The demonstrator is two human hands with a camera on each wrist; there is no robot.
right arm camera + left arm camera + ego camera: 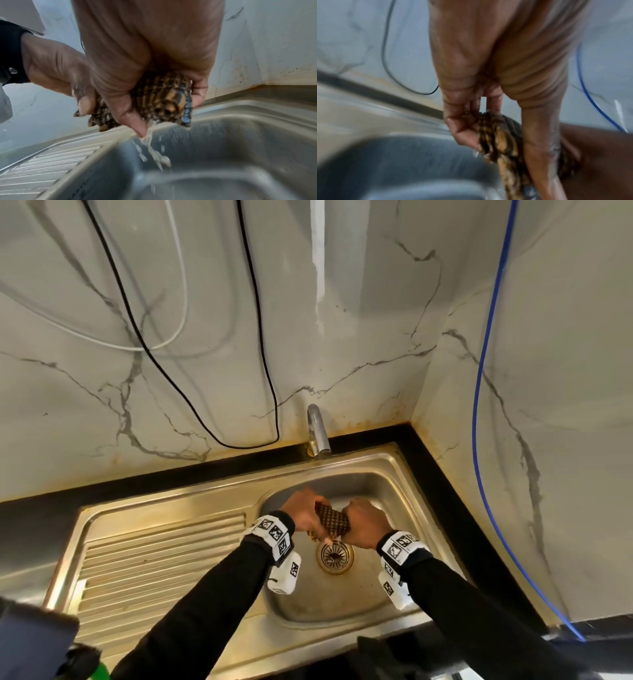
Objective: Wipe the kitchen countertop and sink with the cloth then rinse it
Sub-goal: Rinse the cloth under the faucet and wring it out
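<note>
1. The left hand (303,513) and the right hand (364,525) meet above the basin of the steel sink (342,604), each curled round one end of the cloth (334,520).
2. The cloth is a brown and dark checked rag, bunched into a short roll that spans from one fist to the other, with the left hand at its 9 o'clock end and the right hand at its 3 o'clock end.
3. In the right wrist view the fingers (197,94) and thumb of the right hand close tightly round the wet cloth (159,100), and water (154,151) runs off the thumb tip into the basin below.
4. In the left wrist view, which is blurred, the left hand's fingers (464,129) wrap the cloth (498,138), and a strand of it hangs down past the palm.
5. The drain (335,556) sits at about 6 o'clock from the hands, just beneath them.
6. The tap (317,433) stands at 12 o'clock on the far rim of the sink.
7. The ribbed draining board (154,563) lies at 9 o'clock, and the black worktop (171,474) borders the sink along its far edge.
8. A black cable (257,337) and a blue cable (479,405) hang down the marble-patterned wall (376,354).
</note>
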